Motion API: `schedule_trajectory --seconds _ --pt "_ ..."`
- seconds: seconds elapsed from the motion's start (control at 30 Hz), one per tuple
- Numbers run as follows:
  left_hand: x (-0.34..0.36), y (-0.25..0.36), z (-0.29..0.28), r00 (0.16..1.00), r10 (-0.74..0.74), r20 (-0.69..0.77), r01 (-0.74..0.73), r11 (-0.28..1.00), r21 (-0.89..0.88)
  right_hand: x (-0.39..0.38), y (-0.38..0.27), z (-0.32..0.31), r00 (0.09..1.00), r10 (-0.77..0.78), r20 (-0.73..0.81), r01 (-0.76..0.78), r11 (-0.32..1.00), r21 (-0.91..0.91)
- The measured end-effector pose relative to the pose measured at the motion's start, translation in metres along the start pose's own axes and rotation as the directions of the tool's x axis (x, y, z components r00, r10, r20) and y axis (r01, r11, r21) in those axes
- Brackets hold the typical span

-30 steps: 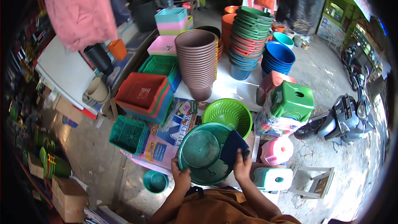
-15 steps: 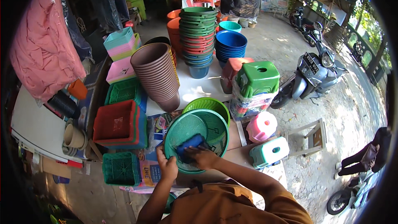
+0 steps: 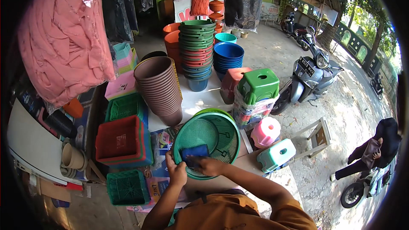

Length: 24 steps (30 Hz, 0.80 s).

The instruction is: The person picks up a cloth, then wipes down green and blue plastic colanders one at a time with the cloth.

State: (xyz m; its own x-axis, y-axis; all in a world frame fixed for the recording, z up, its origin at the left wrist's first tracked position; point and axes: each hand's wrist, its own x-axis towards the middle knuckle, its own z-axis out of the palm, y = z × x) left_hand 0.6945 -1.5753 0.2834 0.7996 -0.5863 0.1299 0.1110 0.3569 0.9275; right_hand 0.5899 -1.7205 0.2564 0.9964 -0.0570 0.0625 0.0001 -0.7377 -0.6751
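Green perforated plastic basket [image 3: 211,138]: held tilted above the counter's [image 3: 200,102] near side. Left hand [image 3: 177,171]: clamped on the rim. Right hand [image 3: 209,166]: against the blue cloth [image 3: 194,150] inside; finger closure unclear. Basket likely light, semi-rigid, smooth; grip at rim. Cloth likely soft.

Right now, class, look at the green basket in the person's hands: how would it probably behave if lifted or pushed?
The green basket is probably stiff: its rim looks round where the left hand grips it. Its mesh walls suggest it is light for its size. Stood on that round rim, it might roll.
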Motion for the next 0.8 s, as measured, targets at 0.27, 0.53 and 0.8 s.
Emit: schedule_trajectory --seconds 0.27,0.53,0.8 --pt "0.013 0.007 -0.012 0.986 -0.044 0.158 -0.023 0.919 0.395 -0.005 0.038 -0.084 0.981 -0.185 0.065 0.074 0.043 -0.996" --pt "0.023 0.004 0.014 0.997 0.054 0.059 -0.071 0.942 0.327 -0.01 0.069 -0.068 0.995 -0.096 0.024 0.064 0.448 -0.892" --pt "0.019 -0.029 0.054 0.987 0.133 0.086 -0.154 0.939 0.307 -0.022 0.023 0.01 0.935 0.295 0.199 -0.311 0.949 0.054"
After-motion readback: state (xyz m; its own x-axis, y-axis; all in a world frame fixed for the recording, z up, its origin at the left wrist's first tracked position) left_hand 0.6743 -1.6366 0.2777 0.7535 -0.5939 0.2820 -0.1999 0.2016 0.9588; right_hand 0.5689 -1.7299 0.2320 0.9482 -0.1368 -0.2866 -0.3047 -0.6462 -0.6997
